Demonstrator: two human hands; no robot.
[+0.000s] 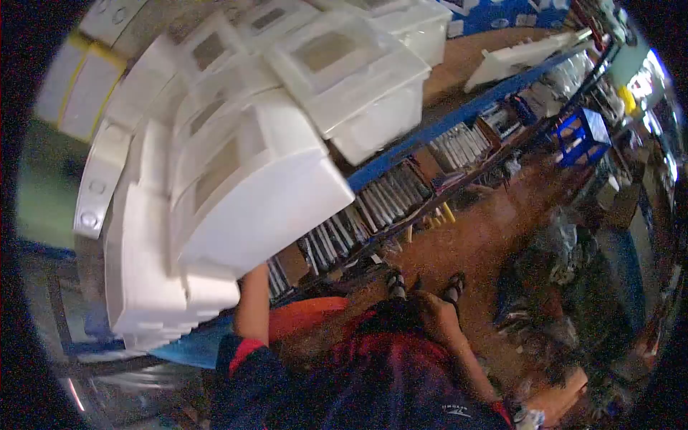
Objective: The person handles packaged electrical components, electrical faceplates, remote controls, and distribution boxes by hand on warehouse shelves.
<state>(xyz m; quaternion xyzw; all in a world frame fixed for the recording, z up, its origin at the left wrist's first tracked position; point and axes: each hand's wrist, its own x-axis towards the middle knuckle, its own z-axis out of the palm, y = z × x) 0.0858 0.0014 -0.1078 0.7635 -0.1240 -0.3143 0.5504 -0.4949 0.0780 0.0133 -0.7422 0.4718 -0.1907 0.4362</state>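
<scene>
My left forearm rises from the dark sleeve to the underside of a white plastic casing [265, 215], and the hand itself is hidden behind it. This casing has a curved edge and a recessed rectangular panel; similar white casings [337, 54] are stacked closely around and behind it. My right hand [432, 313] hangs low in front of my body, away from the stack, above the brown floor near my sandalled feet. Its fingers are dim and blurred, so I cannot tell how they are held.
A blue-edged bench [494, 92] runs diagonally beyond the stack, with rows of thin parts [459, 145] below it. A blue stool [583, 136] stands at the right. Red [308, 315] and light-blue [190, 350] surfaces lie below the casings. At bottom right are another hand [562, 396] and clear plastic bags [565, 240].
</scene>
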